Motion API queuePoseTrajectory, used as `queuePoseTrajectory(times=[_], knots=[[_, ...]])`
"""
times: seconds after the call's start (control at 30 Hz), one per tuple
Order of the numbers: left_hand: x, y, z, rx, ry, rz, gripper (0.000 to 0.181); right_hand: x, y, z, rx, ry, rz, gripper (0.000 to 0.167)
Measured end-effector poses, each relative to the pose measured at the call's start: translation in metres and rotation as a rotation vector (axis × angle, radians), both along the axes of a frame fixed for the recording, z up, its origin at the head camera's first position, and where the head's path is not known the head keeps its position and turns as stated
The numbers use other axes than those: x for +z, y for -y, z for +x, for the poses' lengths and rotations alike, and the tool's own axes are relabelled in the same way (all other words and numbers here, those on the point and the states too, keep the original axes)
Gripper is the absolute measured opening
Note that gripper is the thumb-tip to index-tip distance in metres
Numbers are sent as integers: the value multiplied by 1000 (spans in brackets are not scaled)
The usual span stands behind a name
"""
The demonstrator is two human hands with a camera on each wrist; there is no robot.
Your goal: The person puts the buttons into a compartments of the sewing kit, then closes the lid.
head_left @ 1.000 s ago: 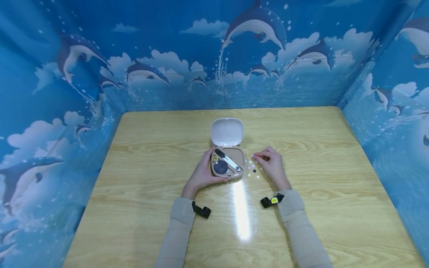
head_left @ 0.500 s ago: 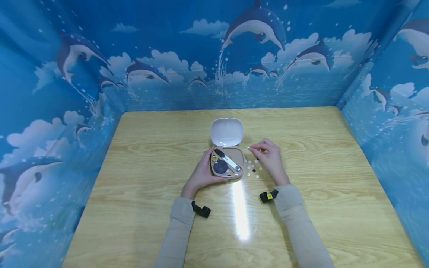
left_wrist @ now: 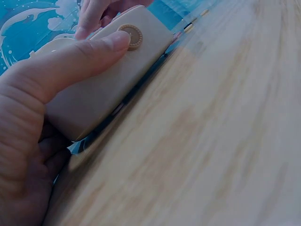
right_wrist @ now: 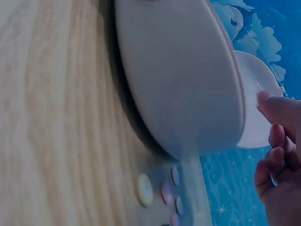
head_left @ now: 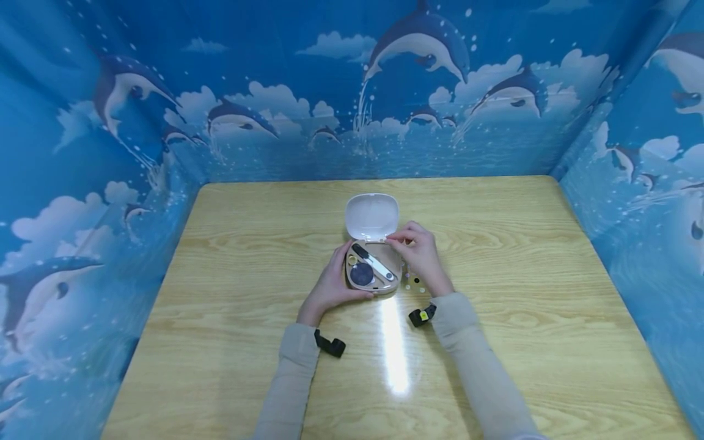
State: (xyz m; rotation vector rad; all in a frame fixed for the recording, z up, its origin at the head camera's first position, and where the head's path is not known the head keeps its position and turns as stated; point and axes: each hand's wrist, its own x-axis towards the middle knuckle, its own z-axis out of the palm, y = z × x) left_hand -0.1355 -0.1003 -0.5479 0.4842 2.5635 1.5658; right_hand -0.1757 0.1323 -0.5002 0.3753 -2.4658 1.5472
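A beige sewing box (head_left: 389, 255) stands on the table with its white lid (head_left: 372, 216) raised at the back. My left hand (head_left: 332, 285) grips the box's left side, its thumb lying on the round front clasp (left_wrist: 134, 37) in the left wrist view. Inside lie a pair of white-and-black thread snips (head_left: 376, 264), a dark round disc (head_left: 362, 274) and a small gold ring-shaped piece (head_left: 352, 260). Over the box's back right corner, my right hand (head_left: 420, 249) pinches a small white button, mostly hidden by the fingertips. Several loose buttons (right_wrist: 145, 190) lie right of the box.
The wooden table (head_left: 242, 244) extends widely on both sides of the box. A blue dolphin-print curtain (head_left: 286, 91) encloses its back and sides. One dark button (head_left: 417, 280) lies among the pale ones, partly beneath the right hand.
My right hand has lifted a white button from the scattered ones and carried it left to the box's back right corner. The left hand and the box have stayed put.
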Motion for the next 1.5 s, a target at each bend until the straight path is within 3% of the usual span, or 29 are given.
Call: queuePoseTrajectory(times=[0.1,0.23,0.43,0.73,0.93,1.07,1.3,1.5], knots=[[0,0,0,5,8,-11,133,-2,8,-1,42,4,42,7],[0,1,0,10,15,-22,133,-5,16,-4,91,-67,151,9],[-1,1,-1,3,10,-15,133,-11,24,-8,80,-160,305,10],[0,1,-1,1,16,-5,134,-15,27,-10,71,-181,327,7],[0,1,-1,-1,21,5,134,-15,28,-9,68,-147,333,9],[-1,1,-1,-3,19,-1,133,-11,26,-6,76,-114,311,10],[-1,0,-2,-7,15,10,132,4,15,-2,101,-52,102,15],[-1,0,-1,-4,8,10,133,17,-2,2,58,8,4,18]])
